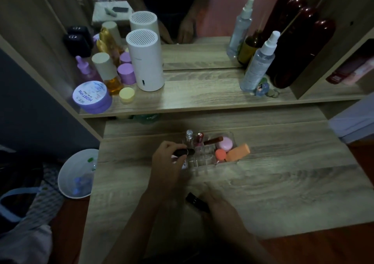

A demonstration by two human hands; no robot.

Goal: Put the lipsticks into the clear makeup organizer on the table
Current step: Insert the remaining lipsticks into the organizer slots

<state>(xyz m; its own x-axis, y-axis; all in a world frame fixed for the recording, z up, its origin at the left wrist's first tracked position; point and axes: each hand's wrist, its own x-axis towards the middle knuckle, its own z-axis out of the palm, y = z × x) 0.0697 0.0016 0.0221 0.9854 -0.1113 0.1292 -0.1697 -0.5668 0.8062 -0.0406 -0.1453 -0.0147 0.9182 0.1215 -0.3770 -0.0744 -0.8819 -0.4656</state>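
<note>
Holding one lipstick [183,152] sideways in my left hand [168,162], fingers pinched, I aim at the organizer's [204,158] left slots; my right hand [218,205] grips another lipstick [197,202] nearer, ready.

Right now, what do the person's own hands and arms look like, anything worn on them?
Both forearms come in bare from the bottom edge, with no sleeve reaching the wrists. The left hand and right hand wear no gloves. No ring, watch or bracelet is visible, though the picture is dim and the right hand is blurred, so small jewellery could be missed.
</note>
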